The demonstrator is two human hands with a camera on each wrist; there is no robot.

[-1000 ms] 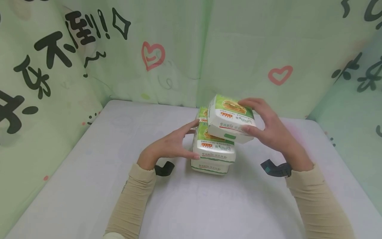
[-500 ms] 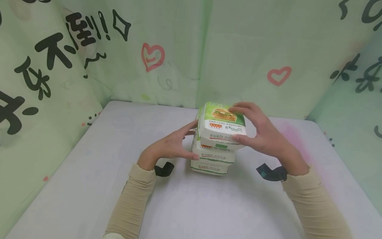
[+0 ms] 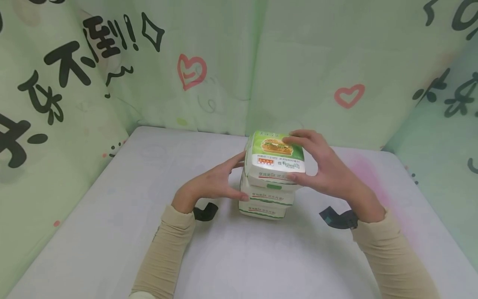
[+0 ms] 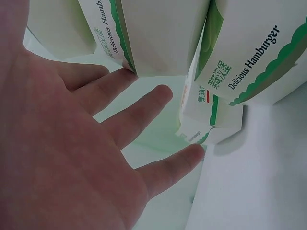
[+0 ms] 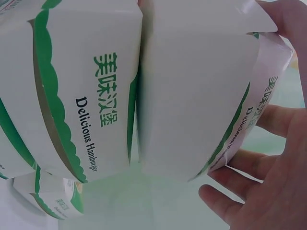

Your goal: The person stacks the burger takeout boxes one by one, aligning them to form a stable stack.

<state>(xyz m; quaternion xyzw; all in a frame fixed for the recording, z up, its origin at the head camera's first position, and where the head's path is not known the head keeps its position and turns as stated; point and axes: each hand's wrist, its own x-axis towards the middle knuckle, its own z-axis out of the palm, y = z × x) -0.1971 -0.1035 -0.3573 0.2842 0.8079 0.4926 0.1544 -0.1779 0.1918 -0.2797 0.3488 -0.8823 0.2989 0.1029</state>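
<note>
Stacking step: right hand (image 3: pixel 325 174) grips top box (image 3: pixel 275 160) on stack (image 3: pixel 266 198); left hand (image 3: pixel 209 182), fingers straight, steadies stack's left side; next, judged: square box, then let go.

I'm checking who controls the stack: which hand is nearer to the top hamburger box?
Right. The right hand grips the top hamburger box from its right side; the left hand rests lower, its fingers against the boxes beneath.

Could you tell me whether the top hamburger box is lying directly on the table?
No, the top hamburger box sits on other boxes.
</note>
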